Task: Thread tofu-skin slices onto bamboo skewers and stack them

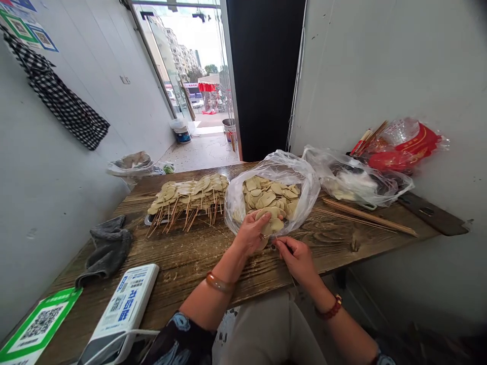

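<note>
My left hand (249,233) is closed around a few thin, round beige slices (272,224), over the near rim of a clear plastic bag (310,190). Just to the right, the fingers of my right hand (299,259) pinch a thin wooden skewer, mostly hidden, its tip end at the slices. More loose beige slices (262,191) fill the open bag. Left of the bag, a thick pile of skewered slices (190,192) lies on a metal tray (147,220), the bare stick ends pointing towards me.
Bare bamboo skewers (371,217) lie right of the bag, near a brown cleaver-like blade (428,210) and another plastic bag (353,180). On the left are a grey cloth (108,248), a white payment box (124,304) and a green QR card (40,324). The wooden table (182,258) ends before my lap.
</note>
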`<state>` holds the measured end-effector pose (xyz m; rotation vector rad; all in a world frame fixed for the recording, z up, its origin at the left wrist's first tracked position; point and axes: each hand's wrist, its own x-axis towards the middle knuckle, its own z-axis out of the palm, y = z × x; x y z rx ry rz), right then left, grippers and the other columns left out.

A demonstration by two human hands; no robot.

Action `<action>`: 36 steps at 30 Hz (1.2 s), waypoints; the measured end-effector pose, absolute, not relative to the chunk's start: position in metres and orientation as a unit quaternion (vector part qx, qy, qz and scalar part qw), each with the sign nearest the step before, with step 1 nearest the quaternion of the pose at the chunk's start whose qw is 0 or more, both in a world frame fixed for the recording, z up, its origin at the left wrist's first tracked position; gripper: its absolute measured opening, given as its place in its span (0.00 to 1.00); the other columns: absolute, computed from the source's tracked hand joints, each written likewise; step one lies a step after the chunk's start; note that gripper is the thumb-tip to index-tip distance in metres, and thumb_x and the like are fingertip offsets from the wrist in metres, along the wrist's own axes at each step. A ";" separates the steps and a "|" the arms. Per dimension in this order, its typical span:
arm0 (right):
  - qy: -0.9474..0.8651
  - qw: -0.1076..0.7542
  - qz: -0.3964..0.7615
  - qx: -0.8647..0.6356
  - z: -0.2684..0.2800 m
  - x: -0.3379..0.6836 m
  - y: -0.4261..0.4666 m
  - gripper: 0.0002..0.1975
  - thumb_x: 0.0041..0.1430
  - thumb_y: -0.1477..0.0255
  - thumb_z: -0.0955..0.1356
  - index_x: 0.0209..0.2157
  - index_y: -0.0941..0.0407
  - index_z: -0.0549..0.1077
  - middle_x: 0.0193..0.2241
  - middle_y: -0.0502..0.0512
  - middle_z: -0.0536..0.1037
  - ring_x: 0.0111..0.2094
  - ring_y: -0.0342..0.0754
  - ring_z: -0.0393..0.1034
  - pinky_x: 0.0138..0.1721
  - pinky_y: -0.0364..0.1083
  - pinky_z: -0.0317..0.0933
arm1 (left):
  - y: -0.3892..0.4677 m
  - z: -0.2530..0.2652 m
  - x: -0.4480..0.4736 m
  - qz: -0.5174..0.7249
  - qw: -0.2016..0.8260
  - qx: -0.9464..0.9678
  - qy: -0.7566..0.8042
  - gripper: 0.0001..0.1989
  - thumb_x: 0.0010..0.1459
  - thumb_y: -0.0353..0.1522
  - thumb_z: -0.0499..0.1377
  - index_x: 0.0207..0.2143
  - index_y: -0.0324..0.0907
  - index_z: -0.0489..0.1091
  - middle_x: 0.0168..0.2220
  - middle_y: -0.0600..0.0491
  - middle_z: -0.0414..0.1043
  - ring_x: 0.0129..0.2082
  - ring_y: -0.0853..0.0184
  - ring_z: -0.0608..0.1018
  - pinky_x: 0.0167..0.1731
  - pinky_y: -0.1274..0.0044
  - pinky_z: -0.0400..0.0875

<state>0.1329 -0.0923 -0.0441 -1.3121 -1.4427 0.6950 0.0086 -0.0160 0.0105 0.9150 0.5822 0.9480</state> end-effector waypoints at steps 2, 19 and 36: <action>-0.597 0.516 0.283 -0.545 -0.045 0.133 -0.092 0.13 0.60 0.65 0.63 0.32 0.57 0.76 0.17 0.47 0.69 0.21 0.43 0.63 0.25 0.41 0.56 | -0.017 0.010 0.010 0.435 0.748 0.424 0.268 0.17 0.47 0.39 0.65 0.36 0.35 0.74 0.33 0.45 0.78 0.29 0.67 0.78 0.29 0.79 0.71; -0.536 0.558 0.291 -0.562 -0.042 0.137 -0.097 0.15 0.59 0.63 0.64 0.26 0.58 0.74 0.16 0.46 0.66 0.20 0.41 0.59 0.25 0.40 0.53 | -0.017 0.002 0.014 0.414 0.741 0.460 0.260 0.21 0.49 0.40 0.64 0.42 0.36 0.72 0.34 0.48 0.76 0.28 0.71 0.75 0.29 0.80 0.67; -0.360 0.717 0.311 -0.510 -0.047 0.137 -0.100 0.14 0.58 0.61 0.65 0.34 0.58 0.74 0.22 0.48 0.66 0.24 0.41 0.57 0.28 0.42 0.54 | 0.019 -0.018 -0.007 0.374 0.182 0.795 0.441 0.14 0.52 0.26 0.55 0.41 0.42 0.72 0.40 0.50 0.74 0.41 0.64 0.74 0.42 0.73 0.67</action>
